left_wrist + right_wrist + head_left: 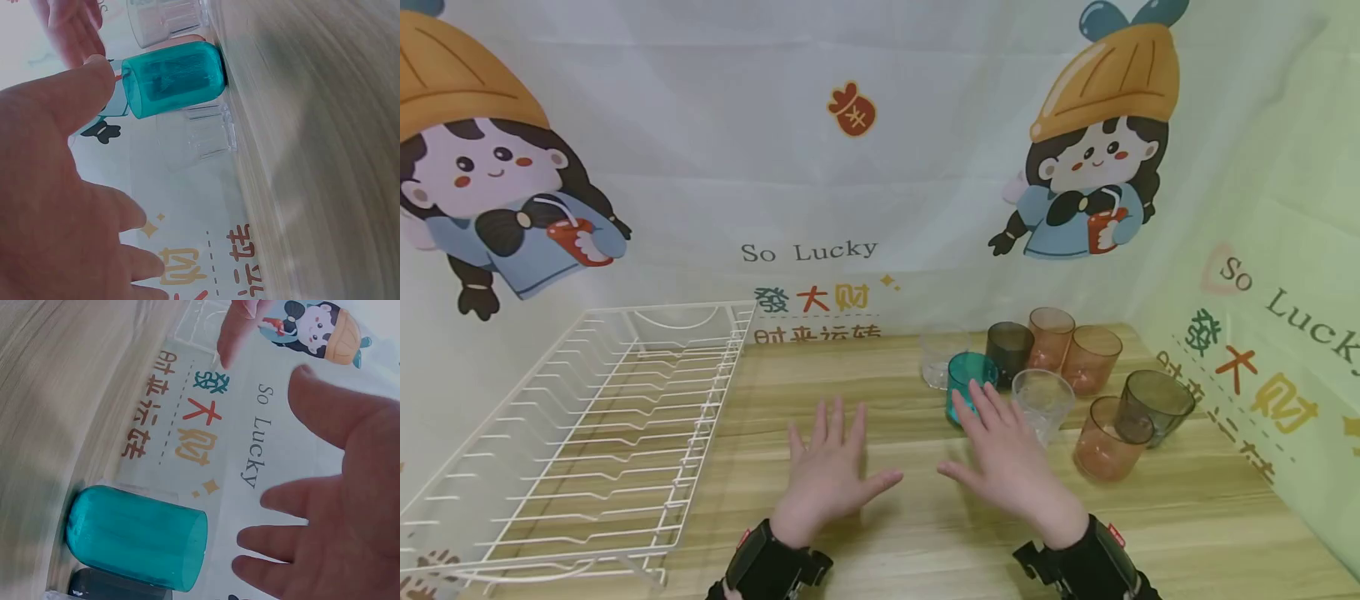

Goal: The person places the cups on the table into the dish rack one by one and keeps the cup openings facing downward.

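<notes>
Both hands hover over the wooden table with fingers spread, holding nothing. The left hand (827, 471) is between the dish rack and the glasses. Closer to the glasses, the right hand (1007, 458) overlaps the lower part of a teal glass (970, 367) in the head view. That teal glass (137, 537) stands upright, beyond the fingers in the right wrist view. Beside it are a clear ribbed glass (1043, 400), a second clear glass (934, 367) behind, and a dark grey glass (1009, 350).
A white wire dish rack (617, 433) stands at the left. Farther right are pinkish-orange glasses, one in front (1105, 450) and two at the back, plus an olive-grey glass (1165, 400). A printed cloth (925, 208) hangs behind the table (895, 375) and along its right side.
</notes>
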A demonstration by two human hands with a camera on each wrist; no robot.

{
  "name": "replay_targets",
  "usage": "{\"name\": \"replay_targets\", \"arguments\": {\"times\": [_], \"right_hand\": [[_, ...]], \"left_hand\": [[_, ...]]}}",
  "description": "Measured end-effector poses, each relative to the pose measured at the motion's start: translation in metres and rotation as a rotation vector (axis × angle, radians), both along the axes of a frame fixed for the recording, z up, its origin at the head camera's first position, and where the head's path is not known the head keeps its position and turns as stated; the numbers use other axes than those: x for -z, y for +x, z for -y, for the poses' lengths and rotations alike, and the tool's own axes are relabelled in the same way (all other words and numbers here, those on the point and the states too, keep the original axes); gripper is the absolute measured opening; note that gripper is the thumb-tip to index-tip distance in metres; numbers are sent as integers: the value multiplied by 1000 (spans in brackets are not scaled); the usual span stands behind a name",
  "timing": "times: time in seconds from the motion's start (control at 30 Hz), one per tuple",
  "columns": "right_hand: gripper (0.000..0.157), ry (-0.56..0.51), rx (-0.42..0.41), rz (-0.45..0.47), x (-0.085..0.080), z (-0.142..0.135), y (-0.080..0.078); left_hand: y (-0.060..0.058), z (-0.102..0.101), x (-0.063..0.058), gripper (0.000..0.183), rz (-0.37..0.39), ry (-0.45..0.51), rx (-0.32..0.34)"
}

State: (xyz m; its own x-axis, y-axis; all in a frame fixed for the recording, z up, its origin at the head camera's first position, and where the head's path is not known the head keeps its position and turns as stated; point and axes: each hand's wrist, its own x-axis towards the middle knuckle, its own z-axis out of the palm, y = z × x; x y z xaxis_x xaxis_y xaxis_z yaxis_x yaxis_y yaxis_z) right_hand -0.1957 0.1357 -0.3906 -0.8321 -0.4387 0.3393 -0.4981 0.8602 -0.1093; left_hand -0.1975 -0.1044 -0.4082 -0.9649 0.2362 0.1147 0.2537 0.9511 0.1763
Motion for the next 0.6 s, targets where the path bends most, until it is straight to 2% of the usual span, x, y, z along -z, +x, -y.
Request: {"name": "replay_targets", "arguments": {"times": [0.23, 0.37, 0.6], "right_hand": [[81, -115, -20, -187, 0, -1, -12], [77, -162, -21, -272, 1, -4, -22], [74, -191, -14, -299, 3, -8, -36]], "left_hand": [[-4, -2, -1, 109, -132, 22, 2], [-5, -3, -1, 110, -167, 57, 3], [-9, -6, 4, 111, -229, 96, 4]]}}
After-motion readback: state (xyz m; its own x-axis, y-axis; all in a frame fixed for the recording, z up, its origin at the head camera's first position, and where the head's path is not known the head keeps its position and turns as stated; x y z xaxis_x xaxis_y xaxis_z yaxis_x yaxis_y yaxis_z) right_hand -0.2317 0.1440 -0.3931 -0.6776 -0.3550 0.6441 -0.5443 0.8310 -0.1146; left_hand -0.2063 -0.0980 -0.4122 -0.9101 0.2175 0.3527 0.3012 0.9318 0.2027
